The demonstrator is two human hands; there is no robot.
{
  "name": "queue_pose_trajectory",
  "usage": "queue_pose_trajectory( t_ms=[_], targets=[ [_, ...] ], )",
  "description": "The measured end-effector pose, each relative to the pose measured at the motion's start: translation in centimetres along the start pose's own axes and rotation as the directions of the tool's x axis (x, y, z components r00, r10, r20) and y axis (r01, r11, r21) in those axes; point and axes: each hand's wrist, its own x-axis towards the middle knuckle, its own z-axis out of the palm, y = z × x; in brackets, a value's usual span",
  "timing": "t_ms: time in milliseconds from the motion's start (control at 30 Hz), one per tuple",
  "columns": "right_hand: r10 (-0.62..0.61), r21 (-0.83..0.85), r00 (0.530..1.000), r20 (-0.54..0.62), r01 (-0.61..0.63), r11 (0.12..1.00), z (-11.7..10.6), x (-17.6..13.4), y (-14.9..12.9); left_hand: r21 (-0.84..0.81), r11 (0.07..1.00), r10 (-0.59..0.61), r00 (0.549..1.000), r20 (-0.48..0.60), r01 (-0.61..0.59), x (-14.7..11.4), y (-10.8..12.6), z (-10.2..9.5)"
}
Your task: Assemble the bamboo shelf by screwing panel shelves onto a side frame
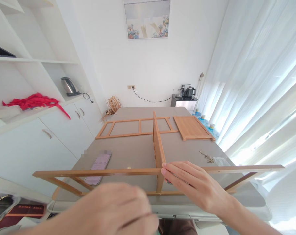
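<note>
A long wooden frame (pixel 101 172) stands on edge across the near side of the table, with crosspieces towards both ends. Meeting it at the middle is an upright wooden panel (pixel 158 147) that runs away from me. My right hand (pixel 194 184) grips the joint of the two, fingertips on the panel's near end and the frame's top rail. Closer to the camera, my left hand (pixel 113 209) is curled closed and blurred by motion. Whatever its fingers hold, if anything, is hidden. Something small and dark shows under my right fingers, too covered to name.
Flat on the grey table (pixel 130 151) lie a second wooden frame (pixel 127 135) and a wooden panel (pixel 193 127). A phone (pixel 106 158) running a timer is at left. Small metal hardware (pixel 208 158) lies at right beside a clear plastic bag (pixel 221 161). Curtains hang at right.
</note>
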Motion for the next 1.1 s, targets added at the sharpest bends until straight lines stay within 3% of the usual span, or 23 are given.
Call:
queue_pose_trajectory(
  t_ms=[100, 167, 233, 367, 467, 667, 800, 967, 1100],
  targets=[
    [-0.001, -0.022, 1.0, -0.004, 0.001, 1.0, 0.1, -0.2, -0.1, 0.096, 0.992, 0.074, 0.993, 0.092, -0.083, 5.7, -2.5, -3.4],
    [-0.003, -0.048, 1.0, -0.008, 0.002, 0.999, 0.4, -0.3, -0.2, 0.08, 0.985, 0.143, 0.979, 0.143, -0.156, 8.1, -5.1, -3.7],
    [-0.002, -0.069, 1.0, -0.028, 0.0, 0.998, 0.6, -0.5, -0.3, 0.04, 0.975, 0.21, 0.963, 0.167, -0.22, 9.1, -7.2, -2.7],
    [0.001, -0.07, 1.0, -0.024, -0.002, 0.998, 1.1, -0.8, -0.2, 0.087, 0.98, 0.146, 0.938, 0.313, -0.182, 8.6, -8.9, 0.3],
    [0.001, -0.059, 1.0, -0.001, -0.001, 0.998, 1.0, -0.6, -0.2, 0.053, 0.987, 0.126, 0.939, 0.319, -0.15, 8.0, -8.8, 1.5],
    [-0.042, -0.168, 0.999, -0.006, 0.04, 0.985, 0.2, 0.6, -0.2, -0.061, 0.988, 0.153, 0.963, 0.221, -0.143, 7.9, -8.9, 1.6],
    [-0.015, -0.249, 1.0, 0.013, 0.017, 0.968, 0.2, 0.6, -0.5, -0.099, 0.99, 0.118, 0.965, 0.236, -0.097, 7.7, -9.0, 1.6],
    [0.056, -0.271, 0.976, -0.212, -0.114, 0.956, 1.4, -0.2, -1.5, -0.147, 0.988, 0.089, 0.953, 0.291, -0.047, 7.8, -9.0, 1.5],
    [0.116, -0.229, 0.964, -0.239, -0.172, 0.958, 2.0, -0.4, -2.6, -0.172, 0.985, 0.068, 0.937, 0.344, -0.009, 8.0, -9.0, 1.4]
  ],
)
